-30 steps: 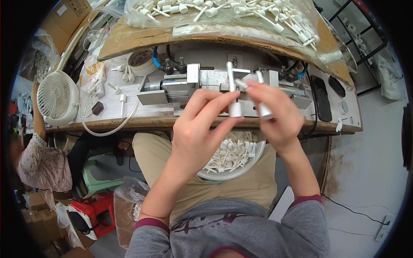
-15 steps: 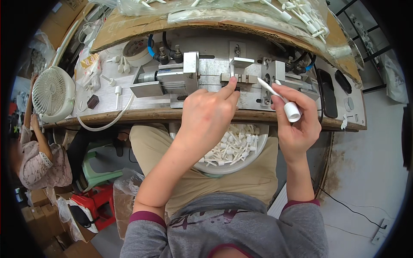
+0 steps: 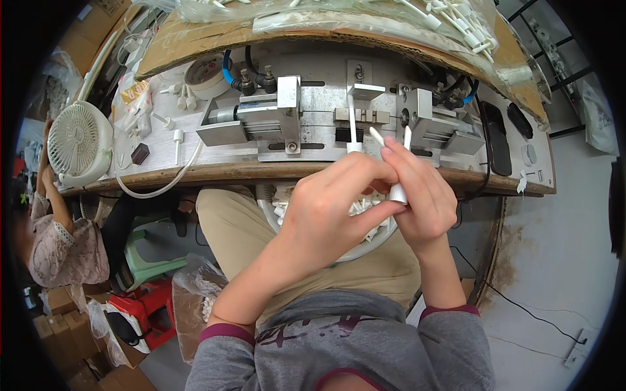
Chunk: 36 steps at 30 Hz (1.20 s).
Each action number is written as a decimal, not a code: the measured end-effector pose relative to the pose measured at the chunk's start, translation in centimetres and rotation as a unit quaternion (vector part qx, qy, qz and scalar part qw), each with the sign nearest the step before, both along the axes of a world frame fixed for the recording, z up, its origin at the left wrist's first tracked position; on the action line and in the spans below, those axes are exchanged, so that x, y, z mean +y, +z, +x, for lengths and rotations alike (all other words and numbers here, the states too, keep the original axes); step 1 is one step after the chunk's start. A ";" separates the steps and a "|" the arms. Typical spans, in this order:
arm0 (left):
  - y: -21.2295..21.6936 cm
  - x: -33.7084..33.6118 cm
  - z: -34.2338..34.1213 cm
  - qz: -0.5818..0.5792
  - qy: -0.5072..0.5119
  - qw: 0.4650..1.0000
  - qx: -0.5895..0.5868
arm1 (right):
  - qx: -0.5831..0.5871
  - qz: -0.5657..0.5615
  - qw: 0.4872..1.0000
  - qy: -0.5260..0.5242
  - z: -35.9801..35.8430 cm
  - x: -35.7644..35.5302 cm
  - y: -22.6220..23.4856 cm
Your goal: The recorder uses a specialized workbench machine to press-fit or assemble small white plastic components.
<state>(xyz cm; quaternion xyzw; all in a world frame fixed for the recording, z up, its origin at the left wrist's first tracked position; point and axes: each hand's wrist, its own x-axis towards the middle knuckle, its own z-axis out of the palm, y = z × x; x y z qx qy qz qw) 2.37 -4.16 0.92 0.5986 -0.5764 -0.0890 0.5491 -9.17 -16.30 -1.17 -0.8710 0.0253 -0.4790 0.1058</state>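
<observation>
In the fixture's slotted metal block (image 3: 378, 117) lies a white cap with a long thin stem (image 3: 353, 124), its cap toward me. My right hand (image 3: 427, 202), fingers curled, grips white capped stems (image 3: 377, 137); two pale tips stick out above its fingers. One white cap (image 3: 398, 193) shows between the hands, with the thumb and forefinger of my left hand (image 3: 329, 208) closed on it. My left hand's other fingers are partly hidden. Beneath both hands, a round bowl (image 3: 368, 247) of similar white pieces rests on my lap.
Metal cylinders (image 3: 261, 120) flank the block left and right. A cardboard sheet (image 3: 215, 55) with bagged white pieces overhangs the back. On the table are a white fan (image 3: 79, 142), a tape roll (image 3: 207, 78) and a black phone (image 3: 495, 140). Another person (image 3: 68, 254) sits at far left.
A capped stem now lies in the block. My left hand has drawn back from the block and met my right hand, which has moved left and lower with its stems.
</observation>
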 end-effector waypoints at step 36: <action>8.1 -5.0 11.0 0.021 0.223 0.941 -0.255 | 0.152 0.119 0.981 -0.007 0.1 0.3 0.8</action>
